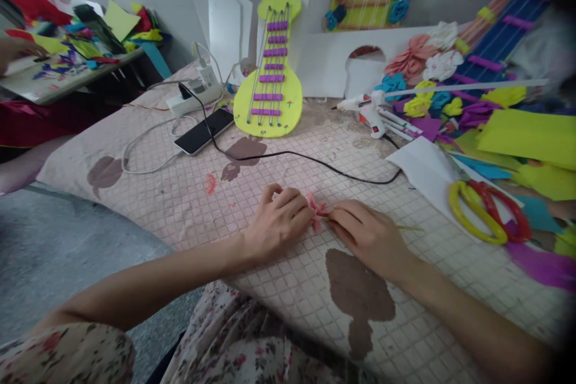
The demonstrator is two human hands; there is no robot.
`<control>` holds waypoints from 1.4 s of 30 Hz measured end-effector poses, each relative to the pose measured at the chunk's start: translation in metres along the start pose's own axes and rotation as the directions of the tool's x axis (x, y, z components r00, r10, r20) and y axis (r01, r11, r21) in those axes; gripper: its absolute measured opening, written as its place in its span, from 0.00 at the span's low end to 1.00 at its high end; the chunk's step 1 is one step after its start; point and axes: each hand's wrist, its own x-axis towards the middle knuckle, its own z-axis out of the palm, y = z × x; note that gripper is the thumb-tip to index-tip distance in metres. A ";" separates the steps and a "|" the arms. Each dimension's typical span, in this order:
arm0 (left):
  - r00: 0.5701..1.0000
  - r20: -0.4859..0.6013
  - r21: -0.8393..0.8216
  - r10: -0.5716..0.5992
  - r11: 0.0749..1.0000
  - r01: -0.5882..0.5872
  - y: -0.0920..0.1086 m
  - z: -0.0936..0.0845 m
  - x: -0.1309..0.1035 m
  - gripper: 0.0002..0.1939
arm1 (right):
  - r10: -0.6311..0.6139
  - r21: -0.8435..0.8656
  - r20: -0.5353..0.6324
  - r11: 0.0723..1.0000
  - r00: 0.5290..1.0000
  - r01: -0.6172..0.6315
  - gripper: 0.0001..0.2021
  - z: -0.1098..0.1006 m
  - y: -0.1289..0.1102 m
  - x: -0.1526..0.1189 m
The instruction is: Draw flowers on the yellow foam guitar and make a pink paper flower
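Note:
Low over the table, a small pink paper flower [317,211] sits between my two hands. My left hand [281,216] is closed on its petals from the left, the fingertips partly hidden behind the curled knuckles. From the right, my right hand [371,237] pinches the flower's base. A thin yellow-green stem [410,228] sticks out past the right side of that hand; the part inside the fingers is hidden. Some pink scraps [210,183] lie on the cloth, left of and beyond my left hand.
A yellow paper guitar [269,93] leans at the back. Right of it lie a glue gun [366,111] with a black cable [310,159], red and yellow scissors [479,213] and coloured paper [531,138]. A phone [204,132] and power strip [193,98] are left. Another person's hand [20,51] is far left.

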 end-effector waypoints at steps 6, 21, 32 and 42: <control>0.999 0.002 0.012 0.032 0.999 -0.032 -0.002 0.002 -0.001 0.04 | 0.008 0.013 -0.012 1.000 1.000 -0.008 0.09 -0.002 0.000 -0.005; 0.999 -0.020 -0.019 0.049 0.999 -0.050 -0.002 0.003 0.001 0.05 | 0.053 -0.066 -0.014 0.996 0.999 -0.054 0.06 -0.024 0.022 -0.043; 0.997 -0.050 -0.048 0.056 0.997 -0.058 -0.005 0.002 0.004 0.07 | 0.417 -0.228 -0.191 0.862 0.889 -0.453 0.09 -0.038 0.062 -0.063; 0.995 -0.032 -0.178 0.097 0.979 -0.101 -0.028 -0.005 0.010 0.09 | 0.428 -0.064 -0.267 0.886 0.864 -0.459 0.17 -0.032 0.147 0.053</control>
